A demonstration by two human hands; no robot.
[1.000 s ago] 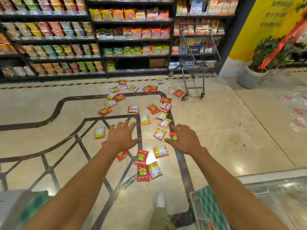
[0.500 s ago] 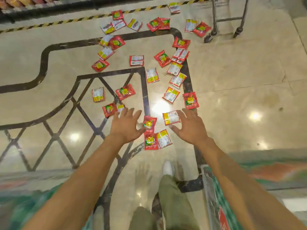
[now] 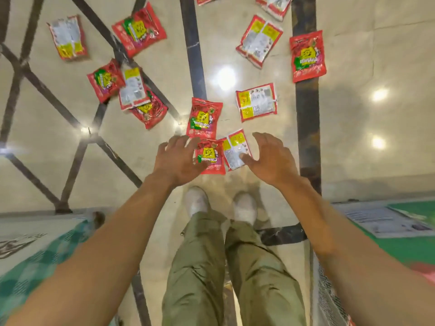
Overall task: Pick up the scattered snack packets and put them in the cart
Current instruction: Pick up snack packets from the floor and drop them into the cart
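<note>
My left hand [image 3: 179, 161] and right hand [image 3: 270, 158] hover spread and empty over two touching snack packets [image 3: 213, 161] by my shoes [image 3: 244, 205]; more are scattered beyond. Risk: flat foil skids on the glossy inlaid floor [image 3: 376, 55], so my fingers slip or one drops. Cart out of view.
</note>
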